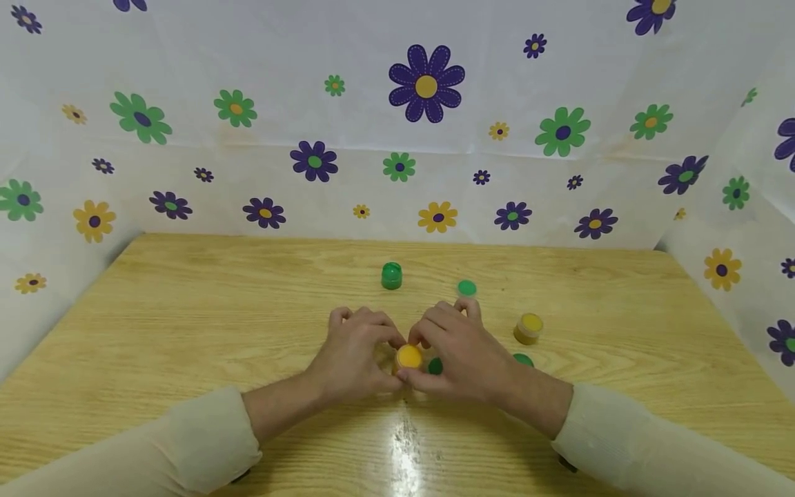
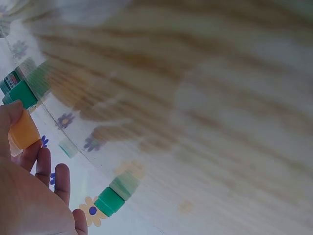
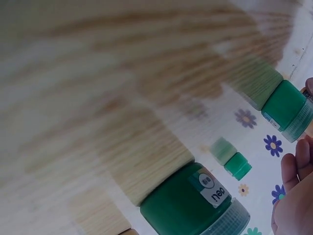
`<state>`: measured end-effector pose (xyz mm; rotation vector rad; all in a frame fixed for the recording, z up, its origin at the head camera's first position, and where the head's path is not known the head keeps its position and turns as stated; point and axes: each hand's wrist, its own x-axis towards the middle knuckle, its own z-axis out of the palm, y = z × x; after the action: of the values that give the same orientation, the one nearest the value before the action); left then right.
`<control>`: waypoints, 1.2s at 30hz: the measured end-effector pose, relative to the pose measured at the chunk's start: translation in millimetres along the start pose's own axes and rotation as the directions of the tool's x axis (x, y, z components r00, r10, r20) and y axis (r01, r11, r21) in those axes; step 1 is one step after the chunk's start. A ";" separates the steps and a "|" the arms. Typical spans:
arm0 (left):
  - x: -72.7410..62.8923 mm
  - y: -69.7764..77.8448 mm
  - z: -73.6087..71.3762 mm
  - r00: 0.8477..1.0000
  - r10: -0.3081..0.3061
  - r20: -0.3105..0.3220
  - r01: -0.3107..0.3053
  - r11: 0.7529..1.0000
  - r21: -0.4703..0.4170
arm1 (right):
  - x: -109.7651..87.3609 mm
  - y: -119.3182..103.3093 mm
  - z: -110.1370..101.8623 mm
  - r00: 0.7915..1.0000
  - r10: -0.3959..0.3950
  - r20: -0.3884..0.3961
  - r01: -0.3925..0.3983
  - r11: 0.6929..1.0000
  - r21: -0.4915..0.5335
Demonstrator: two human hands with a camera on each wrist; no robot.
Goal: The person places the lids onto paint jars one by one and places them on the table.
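Note:
A small jar of yellow-orange paint (image 1: 409, 357) stands upright between my hands near the middle of the table. My left hand (image 1: 357, 355) grips its left side with thumb and forefinger, and the left wrist view shows the orange jar (image 2: 24, 130) between them. From the other side my right hand (image 1: 462, 353) pinches the same jar with thumb and fingertips. In the right wrist view the right hand (image 3: 299, 196) hides most of it. A green jar (image 1: 436, 366) stands partly hidden beneath the right hand.
Another green jar (image 1: 524, 359) shows behind the right forearm; the right wrist view gives a large labelled green jar (image 3: 188, 200). A yellow jar (image 1: 528, 329) stands at the right. Farther back are a green jar (image 1: 392, 276) and a pale green-topped item (image 1: 467, 288). Flowered cloth (image 1: 366, 124) surrounds the table.

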<state>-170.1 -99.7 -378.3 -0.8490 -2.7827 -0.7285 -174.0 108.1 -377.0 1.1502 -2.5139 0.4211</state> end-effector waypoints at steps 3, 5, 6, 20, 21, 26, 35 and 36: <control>-0.3 0.0 0.6 1.000 0.009 -0.004 -0.009 1.000 0.010 | -0.3 0.5 0.3 1.000 0.002 -0.002 -0.002 1.000 0.010; -0.3 -0.4 1.0 1.000 0.013 -0.013 -0.013 1.000 0.016 | -0.1 1.3 0.1 1.000 -0.014 -0.014 0.014 0.999 0.032; -0.2 -0.6 0.9 1.000 0.014 -0.017 -0.014 1.000 0.018 | 0.0 1.8 -0.2 1.000 -0.024 -0.020 0.024 0.999 0.041; 2.1 -1.2 0.6 1.000 0.015 -0.018 -0.015 1.000 0.017 | 0.3 2.1 -2.4 0.996 -0.085 -0.015 0.086 0.995 0.045; 2.0 -1.0 0.7 1.000 0.016 -0.013 -0.016 1.000 0.013 | 0.3 1.9 -2.3 0.997 -0.080 -0.010 0.081 0.996 0.044; 1.3 -0.4 1.2 1.000 0.027 -0.001 -0.027 1.000 0.002 | 0.3 0.4 -2.6 0.999 -0.035 0.018 0.035 0.999 0.018; -0.6 -1.2 1.3 0.999 0.044 -0.003 -0.044 0.999 -0.027 | -0.2 -0.1 -1.2 0.999 0.025 0.021 -0.026 0.998 0.052; -0.6 -1.4 1.4 0.999 0.045 -0.006 -0.045 0.999 -0.023 | -0.1 0.3 -1.2 1.000 0.009 0.008 -0.010 0.998 0.065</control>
<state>-170.4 -100.3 -380.2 -0.9093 -2.7456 -0.7558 -173.9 108.9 -376.1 1.1660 -2.5304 0.5060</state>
